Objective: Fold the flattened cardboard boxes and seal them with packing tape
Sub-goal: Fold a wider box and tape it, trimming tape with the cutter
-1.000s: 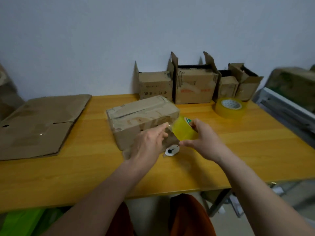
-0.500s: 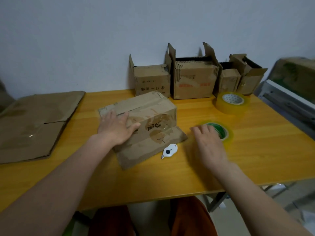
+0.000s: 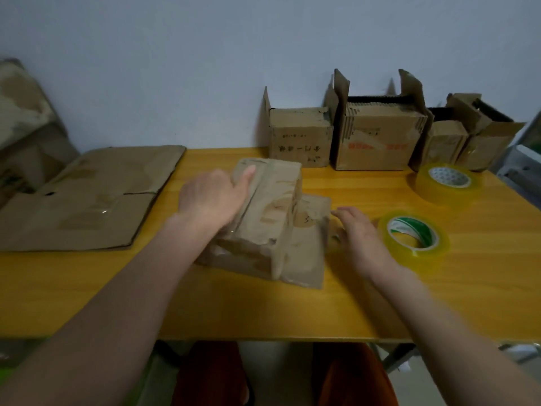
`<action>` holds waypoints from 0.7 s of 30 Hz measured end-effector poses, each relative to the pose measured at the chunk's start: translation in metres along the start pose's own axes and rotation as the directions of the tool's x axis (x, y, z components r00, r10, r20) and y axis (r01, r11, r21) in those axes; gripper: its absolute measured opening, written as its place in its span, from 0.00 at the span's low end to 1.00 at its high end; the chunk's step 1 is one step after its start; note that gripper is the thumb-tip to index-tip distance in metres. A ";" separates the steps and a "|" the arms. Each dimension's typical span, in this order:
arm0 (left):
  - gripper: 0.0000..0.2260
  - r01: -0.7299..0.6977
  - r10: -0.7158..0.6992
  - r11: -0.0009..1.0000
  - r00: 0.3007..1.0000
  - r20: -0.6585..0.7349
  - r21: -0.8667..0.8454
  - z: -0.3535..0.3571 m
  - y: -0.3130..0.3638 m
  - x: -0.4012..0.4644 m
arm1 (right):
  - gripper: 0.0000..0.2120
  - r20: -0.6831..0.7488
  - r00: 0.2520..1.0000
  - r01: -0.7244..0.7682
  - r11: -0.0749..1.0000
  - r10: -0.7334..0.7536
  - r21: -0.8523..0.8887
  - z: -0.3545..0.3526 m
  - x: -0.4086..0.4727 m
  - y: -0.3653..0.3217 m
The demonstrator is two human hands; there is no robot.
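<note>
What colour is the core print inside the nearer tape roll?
Green and white, on the nearer tape roll, seen in the head view.

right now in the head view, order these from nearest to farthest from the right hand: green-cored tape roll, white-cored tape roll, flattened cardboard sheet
1. Green-cored tape roll, just right of the right hand.
2. White-cored tape roll, farther back right.
3. Flattened cardboard sheet, far left.
</note>
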State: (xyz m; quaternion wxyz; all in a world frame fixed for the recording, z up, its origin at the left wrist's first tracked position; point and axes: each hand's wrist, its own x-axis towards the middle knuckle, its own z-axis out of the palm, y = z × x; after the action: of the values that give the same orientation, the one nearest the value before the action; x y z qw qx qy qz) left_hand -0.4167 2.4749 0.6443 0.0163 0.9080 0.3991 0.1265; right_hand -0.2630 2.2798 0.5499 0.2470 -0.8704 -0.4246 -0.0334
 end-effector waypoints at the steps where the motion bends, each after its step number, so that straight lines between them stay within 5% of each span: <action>1: 0.33 0.011 -0.015 0.997 0.998 -0.063 -0.071 0.001 -0.013 0.000 | 0.16 -0.029 1.000 -0.006 0.986 0.011 0.169 0.002 0.001 -0.015; 3: 0.28 0.021 -0.036 0.977 0.997 -0.063 -0.213 0.011 -0.038 0.001 | 0.16 -0.033 0.998 -0.029 0.886 0.050 0.463 0.005 0.005 -0.047; 6: 0.23 0.003 0.062 0.861 0.992 0.112 -0.508 0.033 -0.058 -0.008 | 0.19 0.039 0.990 -0.129 0.724 0.139 0.677 0.008 0.013 -0.086; 9: 0.22 0.018 0.162 0.635 0.974 0.156 -0.772 0.063 -0.059 -0.036 | 0.17 0.093 0.960 -0.221 0.508 0.265 0.832 0.018 0.023 -0.111; 11: 0.27 0.085 0.072 0.439 0.989 0.130 -0.894 0.080 -0.058 -0.051 | 0.22 0.083 0.937 -0.232 0.427 0.339 0.874 0.028 0.027 -0.118; 13: 0.28 0.063 0.001 0.389 0.998 0.069 -0.919 0.089 -0.058 -0.059 | 0.24 0.023 0.946 -0.188 0.488 0.324 0.852 0.038 0.024 -0.118; 17: 0.22 -0.130 0.048 0.537 0.991 -0.123 -0.833 0.096 -0.060 -0.071 | 0.21 -0.211 0.974 0.086 0.722 0.084 0.686 0.061 0.010 -0.102; 21: 0.30 -0.318 0.158 0.677 0.944 -0.291 -0.664 0.118 -0.078 -0.065 | 0.30 -0.160 0.950 0.310 0.870 -0.268 0.384 0.062 0.014 -0.072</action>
State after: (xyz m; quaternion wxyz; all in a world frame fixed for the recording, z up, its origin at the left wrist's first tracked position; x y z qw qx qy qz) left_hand -0.4870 2.4889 0.5058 0.3014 0.8586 0.1979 0.3643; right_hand -0.3179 2.3560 0.5288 0.4350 -0.7242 -0.5345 -0.0254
